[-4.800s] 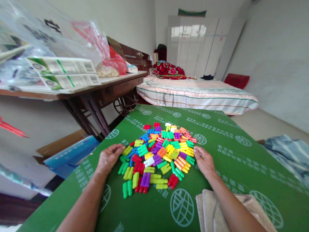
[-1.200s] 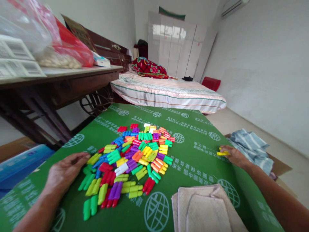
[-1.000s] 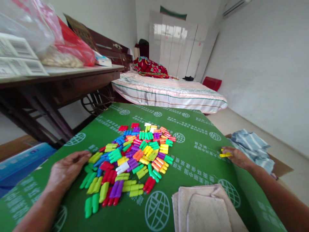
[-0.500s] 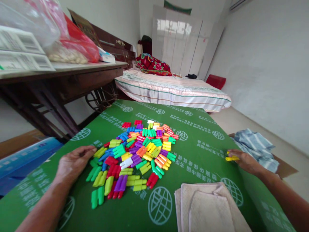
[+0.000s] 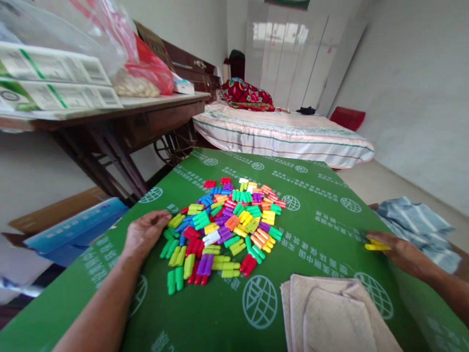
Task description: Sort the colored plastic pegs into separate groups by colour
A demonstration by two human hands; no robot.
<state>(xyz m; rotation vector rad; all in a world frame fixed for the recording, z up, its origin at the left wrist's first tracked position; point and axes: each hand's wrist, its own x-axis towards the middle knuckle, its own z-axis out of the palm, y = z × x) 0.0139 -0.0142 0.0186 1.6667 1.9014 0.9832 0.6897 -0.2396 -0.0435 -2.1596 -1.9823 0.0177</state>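
A spread pile of small plastic toy blocks (image 5: 223, 224), each made of joined tubes, lies on the green board tabletop (image 5: 311, 254). They are red, yellow, green, purple, blue, orange and white. My left hand (image 5: 146, 232) rests at the pile's left edge, its fingers bent and pressed together beside a yellow-green block (image 5: 176, 220). Whether anything is between those fingertips is hidden. Near the right edge of the table, my right hand (image 5: 405, 252) is closed on a yellow toy block (image 5: 377, 245), which sticks out from the fingers, away from the pile.
A folded beige cloth (image 5: 330, 313) lies at the near right of the tabletop. Beyond the right edge is a striped blue cloth (image 5: 414, 227). A side table (image 5: 146, 105) with bags and boxes stands at the left. The bed (image 5: 286, 137) is behind the far edge.
My view has turned left, so the scene sits further right in the picture. Both hands keep about the same places at the table; the yellow toy block stays in my right hand.
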